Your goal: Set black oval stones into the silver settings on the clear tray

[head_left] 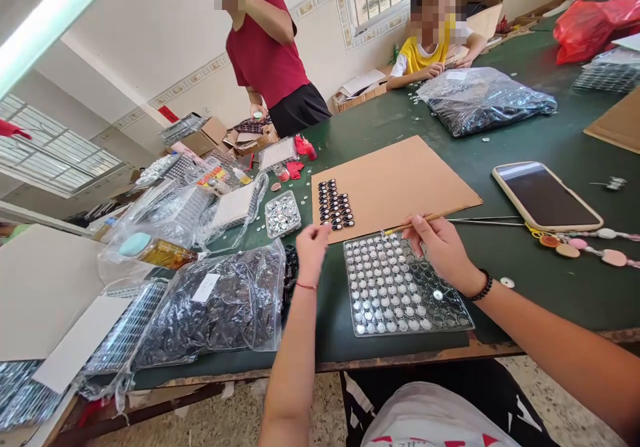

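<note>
No wording, brand or number can be made out with certainty. A small white label [206, 288] is stuck on the clear bag of black pieces [235, 314] lying along the near edge of the green table [550, 300], toward its left end; its faint marks are too small to read. Another pale label [457, 75] on the plastic bag [493, 104] near the table's far edge is equally illegible. Toward the table's left edge, a yellow-and-red printed packet [213, 179] bears blurred print. The red sign [168, 114] on the wall beyond shows no legible characters. Red print on the wearer's white shirt [417, 410], below the near edge, is cut off by the frame.
</note>
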Demonstrator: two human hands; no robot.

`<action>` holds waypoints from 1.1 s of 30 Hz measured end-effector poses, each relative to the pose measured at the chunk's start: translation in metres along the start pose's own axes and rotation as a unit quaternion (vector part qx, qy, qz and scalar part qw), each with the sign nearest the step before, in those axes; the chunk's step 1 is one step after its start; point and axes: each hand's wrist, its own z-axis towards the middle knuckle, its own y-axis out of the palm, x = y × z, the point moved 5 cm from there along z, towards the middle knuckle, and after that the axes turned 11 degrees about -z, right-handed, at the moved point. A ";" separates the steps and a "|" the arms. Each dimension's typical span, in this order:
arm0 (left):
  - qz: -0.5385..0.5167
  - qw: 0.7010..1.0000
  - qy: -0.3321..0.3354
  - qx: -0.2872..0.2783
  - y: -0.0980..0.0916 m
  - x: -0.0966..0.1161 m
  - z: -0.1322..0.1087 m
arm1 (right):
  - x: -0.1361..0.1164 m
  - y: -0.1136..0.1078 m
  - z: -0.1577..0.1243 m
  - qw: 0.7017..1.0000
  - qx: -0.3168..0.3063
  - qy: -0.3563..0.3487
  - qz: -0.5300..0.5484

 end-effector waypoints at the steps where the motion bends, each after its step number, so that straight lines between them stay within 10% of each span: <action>1: -0.002 0.998 -0.024 -0.064 0.019 -0.004 -0.014 | -0.002 0.000 -0.001 1.000 0.000 -0.009 -0.023; 6: -0.022 0.965 -0.038 -0.258 0.070 -0.009 -0.061 | -0.009 0.005 -0.011 0.986 -0.026 -0.084 -0.140; 18: -0.006 0.953 0.000 -0.303 0.073 -0.010 -0.067 | -0.007 0.028 -0.023 0.889 -0.155 -0.249 -0.352; 33: -0.029 0.946 -0.040 -0.319 0.075 -0.013 -0.070 | -0.012 0.029 -0.025 0.876 -0.138 -0.277 -0.371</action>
